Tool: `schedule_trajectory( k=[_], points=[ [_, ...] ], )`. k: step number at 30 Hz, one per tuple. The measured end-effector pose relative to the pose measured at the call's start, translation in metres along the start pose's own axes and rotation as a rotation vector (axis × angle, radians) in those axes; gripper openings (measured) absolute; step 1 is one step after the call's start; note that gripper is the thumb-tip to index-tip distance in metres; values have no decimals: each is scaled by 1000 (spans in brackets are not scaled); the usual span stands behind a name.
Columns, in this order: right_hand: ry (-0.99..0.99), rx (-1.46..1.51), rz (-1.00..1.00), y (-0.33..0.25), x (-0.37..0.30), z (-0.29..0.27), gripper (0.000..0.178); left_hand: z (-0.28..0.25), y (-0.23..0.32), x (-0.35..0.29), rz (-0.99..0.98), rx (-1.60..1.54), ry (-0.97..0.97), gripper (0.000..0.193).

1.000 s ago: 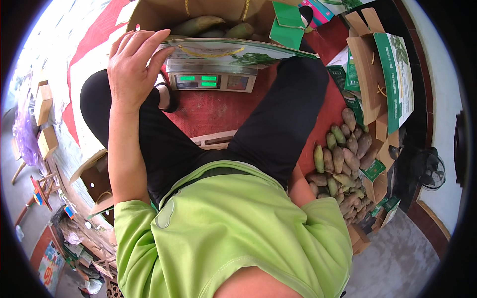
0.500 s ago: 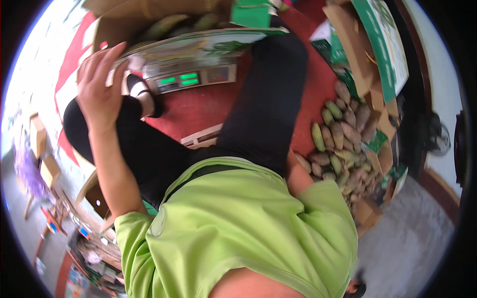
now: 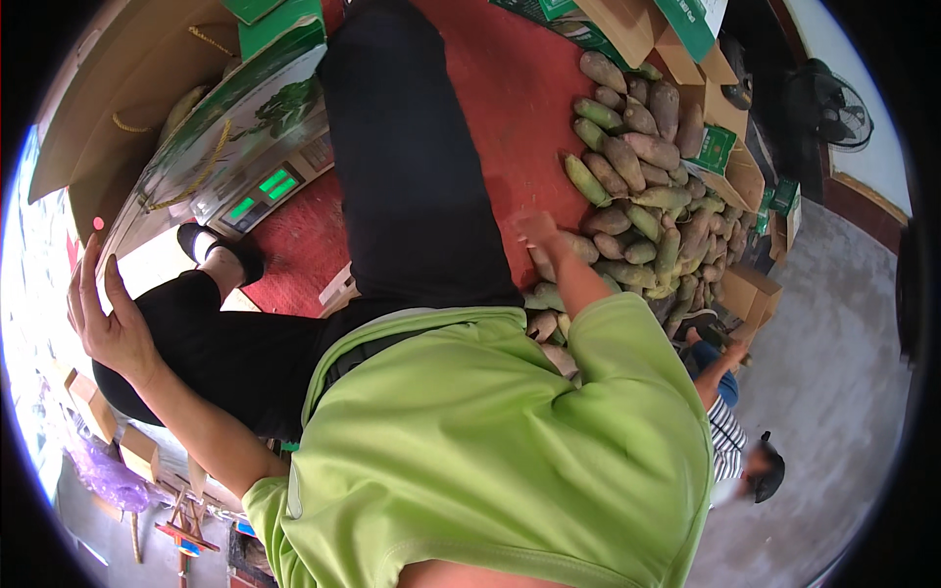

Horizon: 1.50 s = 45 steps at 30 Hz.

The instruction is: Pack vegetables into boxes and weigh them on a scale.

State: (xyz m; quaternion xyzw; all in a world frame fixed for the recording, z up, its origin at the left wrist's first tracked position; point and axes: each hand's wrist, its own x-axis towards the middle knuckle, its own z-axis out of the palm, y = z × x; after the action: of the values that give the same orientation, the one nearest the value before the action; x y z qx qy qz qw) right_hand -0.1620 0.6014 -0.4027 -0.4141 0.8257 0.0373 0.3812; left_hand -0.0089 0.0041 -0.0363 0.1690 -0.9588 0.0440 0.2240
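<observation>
My left hand is raised at the left with its fingers apart and holds nothing. Its fingertips are by the corner of an open cardboard box; whether they touch it I cannot tell. This box rests on a scale with lit green digits, and a few vegetables show inside. Blurred by motion, my right hand is over the red mat, at the left edge of a pile of green and brown root vegetables that look like radishes. I cannot make out its fingers.
Open boxes with green flaps stand behind and right of the pile. A person in a striped shirt is at the lower right, one hand near a small carton. A black fan stands at the far right. Purple plastic lies lower left.
The view has swung right, so the box and scale sit farther left and more of the pile shows. My right hand, hidden before, has come into sight beside the pile. My left hand stays open.
</observation>
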Motion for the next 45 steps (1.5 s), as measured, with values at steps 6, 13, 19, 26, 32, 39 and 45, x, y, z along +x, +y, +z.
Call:
schedule_trajectory(
  k=[6, 13, 19, 26, 32, 39, 45],
  points=[
    [220, 364, 188, 117, -71, 75, 9, 17, -10, -10, -8, -87, 86, 20],
    [15, 338, 750, 19, -82, 17, 36, 20, -3, -3, -82, -143, 89, 22],
    [-33, 231, 815, -37, -74, -15, 34, 11, -3, -9, -87, -82, 77, 23],
    [-166, 78, 755, -39, -61, -2, 34, 11, 20, 2, -87, -137, 99, 24],
    [-135, 73, 708, -26, -48, 19, 37, 5, 18, 0, -90, -103, 120, 28],
    [-199, -1, 675, -25, -48, 24, 39, 6, 21, 5, -62, -83, 94, 31],
    [-293, -6, 664, -50, -51, 6, 34, -2, 25, 3, -57, -54, 56, 31]
  ],
)
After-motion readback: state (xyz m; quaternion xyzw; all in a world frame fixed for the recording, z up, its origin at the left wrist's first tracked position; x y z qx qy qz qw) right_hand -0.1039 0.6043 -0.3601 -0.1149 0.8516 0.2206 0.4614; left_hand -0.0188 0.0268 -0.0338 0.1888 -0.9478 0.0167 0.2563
